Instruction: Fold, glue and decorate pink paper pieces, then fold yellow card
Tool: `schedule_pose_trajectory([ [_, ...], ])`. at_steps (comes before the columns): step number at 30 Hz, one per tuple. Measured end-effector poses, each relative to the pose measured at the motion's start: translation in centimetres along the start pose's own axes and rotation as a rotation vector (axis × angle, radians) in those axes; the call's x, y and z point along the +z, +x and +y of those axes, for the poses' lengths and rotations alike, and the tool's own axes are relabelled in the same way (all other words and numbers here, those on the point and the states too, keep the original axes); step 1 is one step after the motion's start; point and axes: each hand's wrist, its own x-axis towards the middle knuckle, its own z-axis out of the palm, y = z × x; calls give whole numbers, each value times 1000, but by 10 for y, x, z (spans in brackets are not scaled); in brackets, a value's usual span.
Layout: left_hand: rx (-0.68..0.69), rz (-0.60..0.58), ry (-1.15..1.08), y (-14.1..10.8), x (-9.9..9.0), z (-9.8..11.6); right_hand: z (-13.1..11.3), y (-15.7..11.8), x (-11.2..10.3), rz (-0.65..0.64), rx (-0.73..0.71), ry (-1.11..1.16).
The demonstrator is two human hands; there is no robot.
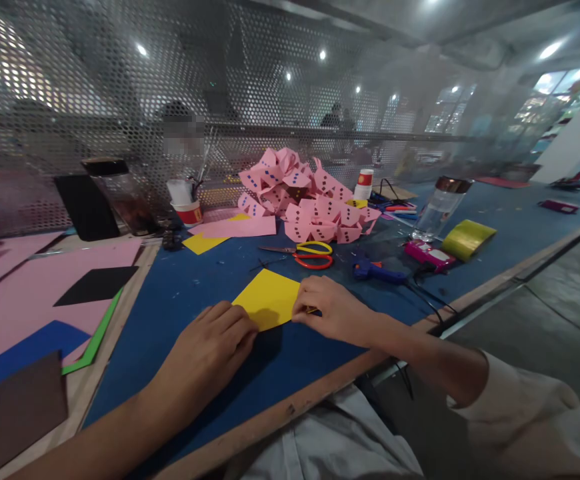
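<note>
A square sheet of yellow paper (269, 300) lies on the blue table in front of me, turned corner-on. My left hand (213, 347) grips its left corner, fingers curled and the thumb hidden below. At the right corner, my right hand (333, 310) pinches the sheet between thumb and fingers. Just beyond the sheet are scissors (303, 254) with yellow and red handles. To the right of my right hand rests a blue glue gun (377, 270). Behind the scissors, folded pink paper pieces (295, 183) with dark square marks are heaped up.
Pink sheets (100, 257), blue paper (55, 337) and a dark brown sheet (25, 407) cover the left side. A clear bottle (437, 210), a yellow tape roll (469, 240) and a pink device (427, 255) stand at right. Perforated metal mesh (270, 80) rises behind the table.
</note>
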Motion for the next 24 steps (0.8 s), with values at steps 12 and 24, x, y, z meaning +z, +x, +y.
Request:
schedule_pose_trajectory([
  [12, -37, 2, -123, 0, 7, -4, -5, 5, 13, -32, -119, -121],
  [24, -90, 9, -193, 0, 6, -6, -13, 11, 14, -90, -190, -332],
])
